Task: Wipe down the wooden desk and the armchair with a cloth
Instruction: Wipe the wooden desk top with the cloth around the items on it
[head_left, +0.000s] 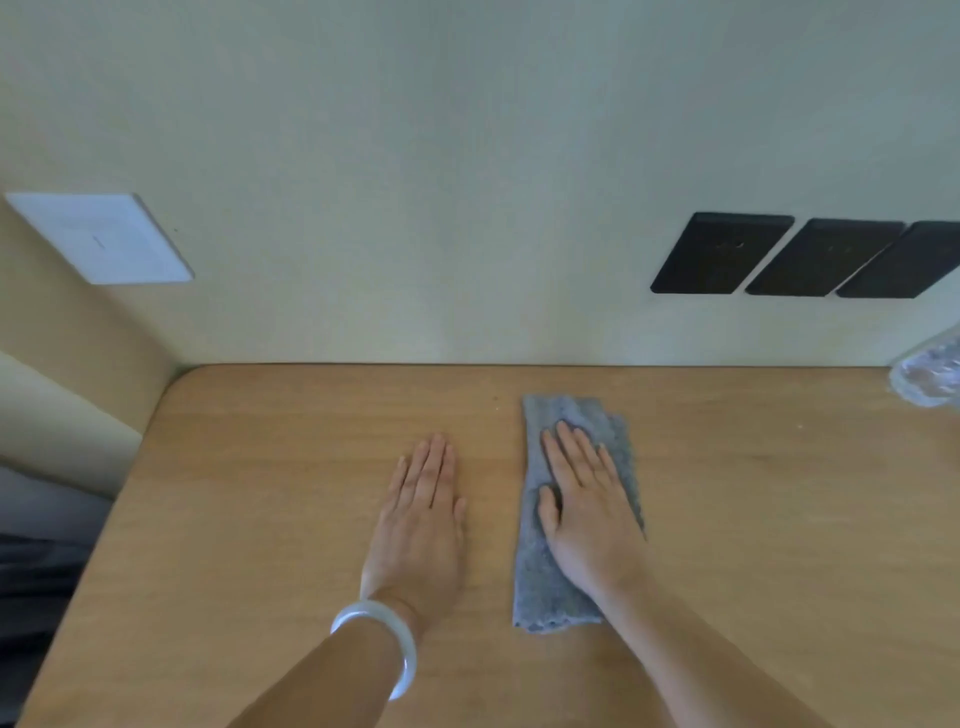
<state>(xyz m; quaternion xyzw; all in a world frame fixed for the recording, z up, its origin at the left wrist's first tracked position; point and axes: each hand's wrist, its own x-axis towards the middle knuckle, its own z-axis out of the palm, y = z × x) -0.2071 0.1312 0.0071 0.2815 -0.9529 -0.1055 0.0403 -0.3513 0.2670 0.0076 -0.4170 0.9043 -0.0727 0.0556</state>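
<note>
A folded grey cloth (540, 582) lies lengthwise on the wooden desk (260, 493), a little right of the middle. My right hand (587, 509) presses flat on the cloth with straight fingers pointing at the wall. My left hand (423, 525) rests flat on the bare wood to the left of the cloth, apart from it, with a pale bangle on its wrist. The armchair is not in view.
The desk's far edge meets a cream wall with a white plate (104, 239) at the left and three black plates (722, 254) at the right. A clear plastic object (927, 374) sits at the desk's far right. The desk's rounded left corner borders a dark gap.
</note>
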